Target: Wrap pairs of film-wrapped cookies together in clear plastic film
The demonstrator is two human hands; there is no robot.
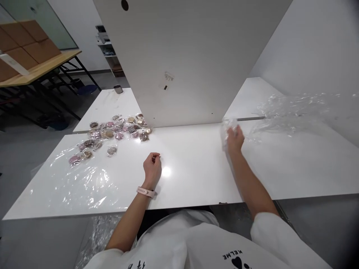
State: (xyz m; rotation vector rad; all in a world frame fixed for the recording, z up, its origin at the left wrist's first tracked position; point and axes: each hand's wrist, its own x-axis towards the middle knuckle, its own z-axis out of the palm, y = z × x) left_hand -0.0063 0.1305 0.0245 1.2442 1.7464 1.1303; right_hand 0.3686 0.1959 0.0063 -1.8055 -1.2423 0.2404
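My left hand (152, 167), with a pink wristband (146, 192) below it, rests over the white table (193, 164). Its fingers are curled together; whatever they may hold is too small to make out. Further right, my right hand (235, 140) is closed on a crumpled clear plastic bag (225, 135), slightly blurred. Left of my left hand lies a spread of small round pieces in clear wrappers (119, 135), pink, brown and gold. One grey-brown wrapped piece (112, 150) sits apart at the near side of the spread.
A tall white panel (185, 67) stands across the table's middle. Loose clear plastic bags (291, 116) are heaped at the right, and clear plastic sheeting (84, 186) covers the left front. A metal cup (118, 89) stands behind. Cardboard boxes (28, 45) sit on a wooden table.
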